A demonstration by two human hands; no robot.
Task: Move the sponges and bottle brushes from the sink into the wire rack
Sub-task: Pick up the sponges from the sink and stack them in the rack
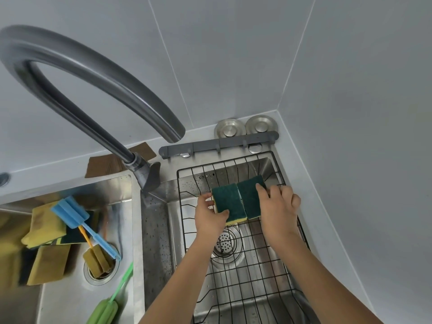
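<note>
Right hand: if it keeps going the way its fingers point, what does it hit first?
The right hand points up-left; its fingers already rest on the right-hand sponge, beyond which comes the wire rack far rim. Depth is unclear.

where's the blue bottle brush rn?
Head view, left basin: blue bottle brush lies across the sponges, handle end by the drain.

Sink basin [155,230]: brushed steel, water-spotted. Wire rack [257,272]: thin black coated metal. Sponges [230,203]: rough green scouring face, yellow foam beneath. Faucet [93,73]: satin grey metal. Wall panels [350,66]: smooth, matt grey.
</note>
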